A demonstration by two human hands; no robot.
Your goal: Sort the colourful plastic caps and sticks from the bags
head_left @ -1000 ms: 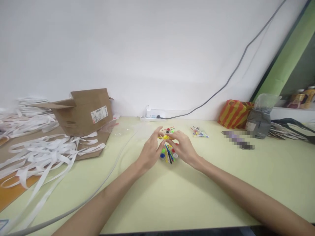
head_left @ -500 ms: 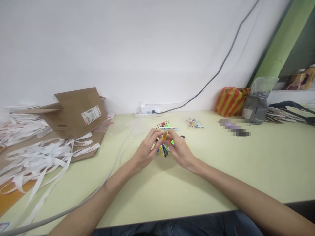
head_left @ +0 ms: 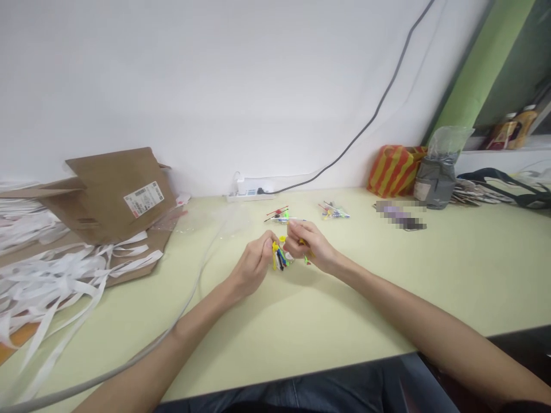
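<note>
My left hand [head_left: 253,261] is closed, thumb pressed against the fingers, with a small yellow plastic piece [head_left: 275,246] at the thumb tip. Its full shape is hidden. My right hand [head_left: 313,246] is curled beside it, a short gap away, and a bit of yellow shows between its bent fingers; what exactly it holds is too small to make out. Between and below both hands lies a pile of small coloured plastic pieces [head_left: 280,261], black, white, blue, yellow and green, partly covered by the fingers.
Behind the hands lie a small group of red, green and blue parts [head_left: 279,214] and a clear bag of similar parts [head_left: 334,211]. A cardboard box [head_left: 116,198] and white straps [head_left: 81,275] fill the left. A grey cable [head_left: 189,298] crosses near my left arm. A striped bag [head_left: 391,171] stands back right.
My hands have moved apart from where they met over the pile around a yellow piece. The fingers of both are now curled more tightly. The view has shifted slightly.
</note>
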